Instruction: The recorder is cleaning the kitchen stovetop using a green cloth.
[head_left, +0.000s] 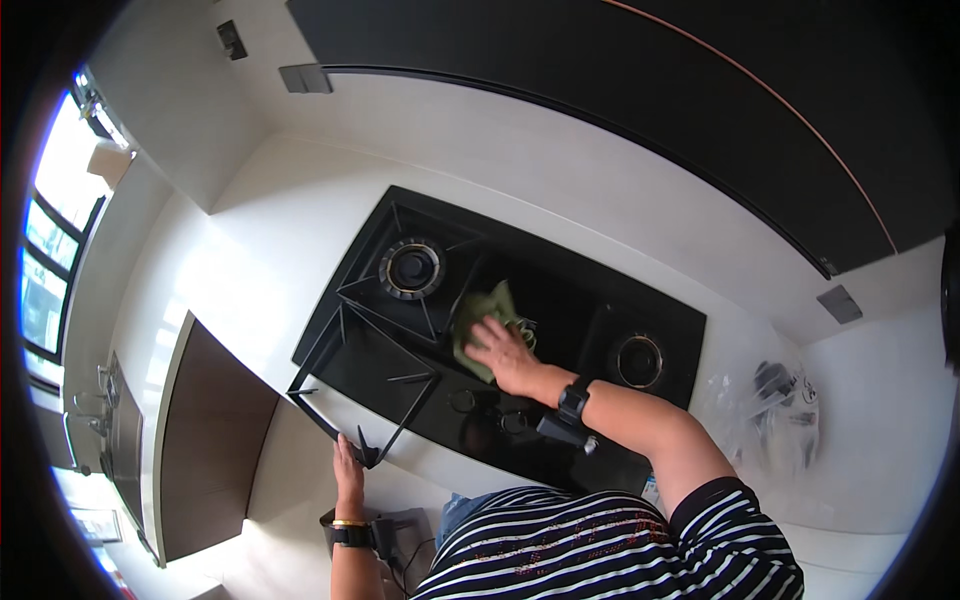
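A black gas cooktop (562, 300) lies before me. My right hand (504, 358) is spread flat and slightly blurred on a green cloth (480, 311), pressing it against the middle of the cooktop. At the near left, my left hand (348, 469) holds the corner of a black metal pan support (409, 412), which is lifted and tilted over the cooktop's front edge. Another pan support (360, 281) stands around the left burner (412, 268). The right burner (639, 360) has no support over it. Two dark round control knobs (514, 422) are near my right wrist.
A clear plastic bag with things inside (787, 412) lies on the white countertop (247, 255), right of the cooktop. Dark cabinets (600, 67) overhang the back. A brown panel (217, 435) and a sink with a tap (124, 442) are at the left.
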